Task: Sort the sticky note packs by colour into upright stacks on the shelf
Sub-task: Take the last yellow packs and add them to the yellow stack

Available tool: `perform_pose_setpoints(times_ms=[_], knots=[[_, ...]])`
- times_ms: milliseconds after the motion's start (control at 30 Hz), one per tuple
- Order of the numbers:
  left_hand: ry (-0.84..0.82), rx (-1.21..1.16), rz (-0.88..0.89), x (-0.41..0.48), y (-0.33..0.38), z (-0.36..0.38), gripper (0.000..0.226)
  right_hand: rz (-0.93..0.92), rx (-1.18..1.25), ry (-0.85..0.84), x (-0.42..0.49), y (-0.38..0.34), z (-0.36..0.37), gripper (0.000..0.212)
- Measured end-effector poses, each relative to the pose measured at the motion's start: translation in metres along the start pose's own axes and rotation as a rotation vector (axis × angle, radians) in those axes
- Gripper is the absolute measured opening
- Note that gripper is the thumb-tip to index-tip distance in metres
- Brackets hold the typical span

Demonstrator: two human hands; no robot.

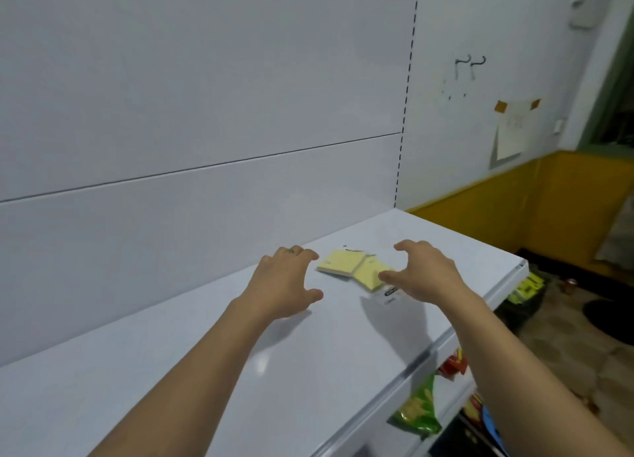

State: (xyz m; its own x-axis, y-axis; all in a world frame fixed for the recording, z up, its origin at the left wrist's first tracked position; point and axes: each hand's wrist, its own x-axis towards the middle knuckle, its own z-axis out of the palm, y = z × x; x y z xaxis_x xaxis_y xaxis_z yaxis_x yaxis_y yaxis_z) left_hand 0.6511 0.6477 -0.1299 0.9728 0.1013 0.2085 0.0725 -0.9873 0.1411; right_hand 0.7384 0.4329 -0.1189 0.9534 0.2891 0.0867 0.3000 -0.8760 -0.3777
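- I am holding my left hand (288, 281) wide, with the fingers spread and a little bent; it is gripping nothing; it is hovering just beside the left yellow pack (338, 263), so it can close in from that side.
- I am holding my right hand (425, 275) wide too, and it is gripping nothing; its thumb is lying over the edge of the right yellow pack (368, 273); I cannot tell if it is touching.
- Both packs are lying flat and touching each other between my hands, on the white shelf (206, 353) near the back panel (171, 113).
- I think I am putting a hand on each side so I can push the two together and tip them up; they are the same colour, so they are going in one stack.
- Nothing is standing up yet, so the job is looking barely begun.
- A small white label (391, 293) is lying by my right hand; snack bags (418, 408) are hanging below the shelf's front edge.
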Motion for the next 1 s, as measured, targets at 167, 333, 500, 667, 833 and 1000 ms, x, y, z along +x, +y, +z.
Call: perform_pose_setpoints(times_ms=[167,333,500,667,833,1000], knots=[[-0.059,-0.083,-0.055,0.034,0.028,0.025,0.070,0.040,0.067,-0.029,0.018,0.035,0.012,0.070],[-0.102,-0.170,-0.144,0.056,0.027,0.045,0.064,0.031,0.073,-0.027,0.029,0.037,0.032,0.071],[-0.095,-0.222,-0.238,0.068,0.028,0.062,0.053,0.040,0.000,-0.012,0.037,0.029,0.047,0.084],[0.007,-0.148,-0.385,0.072,0.040,0.071,0.045,0.009,-0.098,-0.014,0.040,0.023,0.057,0.091],[0.032,-0.245,-0.437,0.068,0.038,0.074,0.056,-0.069,-0.116,-0.101,0.050,0.026,0.050,0.062],[0.148,-0.551,-0.444,0.045,0.029,0.069,0.089,-0.185,-0.207,-0.413,0.067,0.035,0.019,0.081]])
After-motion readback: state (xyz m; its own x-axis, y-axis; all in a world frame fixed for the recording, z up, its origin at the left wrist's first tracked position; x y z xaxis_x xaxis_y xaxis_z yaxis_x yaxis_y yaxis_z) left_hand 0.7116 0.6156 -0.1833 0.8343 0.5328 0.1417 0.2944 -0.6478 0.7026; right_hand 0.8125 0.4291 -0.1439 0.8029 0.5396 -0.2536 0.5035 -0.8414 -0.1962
